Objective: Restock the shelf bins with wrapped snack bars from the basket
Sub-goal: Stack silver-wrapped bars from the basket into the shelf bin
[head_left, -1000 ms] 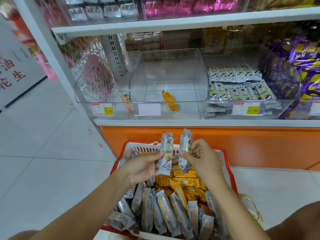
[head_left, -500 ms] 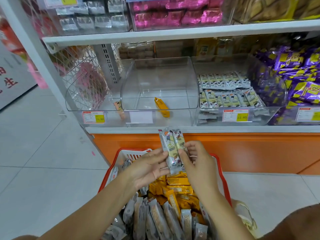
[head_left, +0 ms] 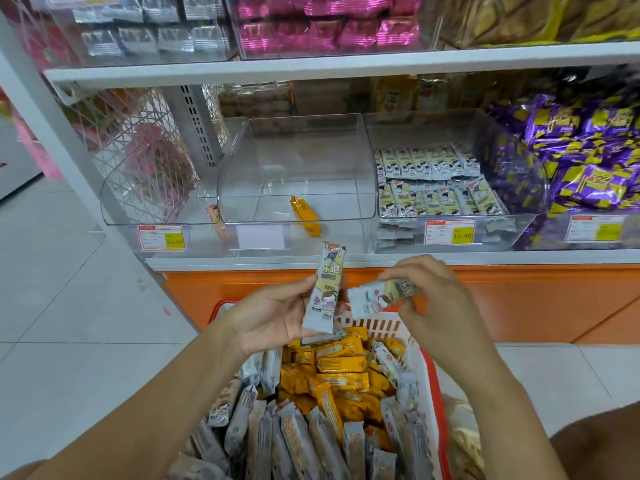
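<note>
Now our left hand [head_left: 273, 317] grips one pale cartoon-printed wrapped bar [head_left: 325, 289] upright, while our right hand [head_left: 433, 299] pinches a second such bar [head_left: 377, 297] crosswise. We hold both below the clear plastic bin of matching bars [head_left: 491, 237], which is nearer our right hand.

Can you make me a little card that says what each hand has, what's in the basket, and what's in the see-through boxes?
Left hand: holds an upright bar, white wrapper
Right hand: pinches a sideways bar, white wrapper
Basket: full of white and orange wrapped bars
Middle bin: just one orange bar
Right bin: rows of white bars
Far right: purple packs
</note>
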A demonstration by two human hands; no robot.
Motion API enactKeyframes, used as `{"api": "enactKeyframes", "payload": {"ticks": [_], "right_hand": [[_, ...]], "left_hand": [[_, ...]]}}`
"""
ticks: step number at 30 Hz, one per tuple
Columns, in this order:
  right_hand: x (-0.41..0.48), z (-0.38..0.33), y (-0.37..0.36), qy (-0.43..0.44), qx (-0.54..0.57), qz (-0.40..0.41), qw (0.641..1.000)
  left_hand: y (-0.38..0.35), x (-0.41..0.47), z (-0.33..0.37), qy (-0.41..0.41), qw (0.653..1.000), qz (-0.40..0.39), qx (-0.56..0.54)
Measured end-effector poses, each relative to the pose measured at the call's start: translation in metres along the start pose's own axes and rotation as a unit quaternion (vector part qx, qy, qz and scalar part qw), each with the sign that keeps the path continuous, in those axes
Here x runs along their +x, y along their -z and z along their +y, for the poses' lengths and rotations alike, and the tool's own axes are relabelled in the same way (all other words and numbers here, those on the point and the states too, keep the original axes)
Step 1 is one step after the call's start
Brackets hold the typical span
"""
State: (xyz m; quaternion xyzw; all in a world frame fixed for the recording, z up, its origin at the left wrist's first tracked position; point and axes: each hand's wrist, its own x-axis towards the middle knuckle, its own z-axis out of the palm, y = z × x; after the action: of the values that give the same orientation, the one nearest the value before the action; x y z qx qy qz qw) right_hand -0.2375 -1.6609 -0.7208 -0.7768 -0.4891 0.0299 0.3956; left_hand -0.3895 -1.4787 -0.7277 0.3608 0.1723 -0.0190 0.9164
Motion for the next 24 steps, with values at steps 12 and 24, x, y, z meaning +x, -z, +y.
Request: {"api": "enactKeyframes", "payload": {"ticks": [12,24], "right_hand": [[0.001,0.0,-0.03,0.093,-0.034,0.059,0.993],[0.0,-0.024,-0.028,-0.065,0.182,0.065,0.979]], "left_hand": [[-0.011,0.008,-0.01,0.019,0.998,-0.054,-0.013],[-0.037,0.013,-0.005,-0.069,0.997,0.025,-0.036]]}}
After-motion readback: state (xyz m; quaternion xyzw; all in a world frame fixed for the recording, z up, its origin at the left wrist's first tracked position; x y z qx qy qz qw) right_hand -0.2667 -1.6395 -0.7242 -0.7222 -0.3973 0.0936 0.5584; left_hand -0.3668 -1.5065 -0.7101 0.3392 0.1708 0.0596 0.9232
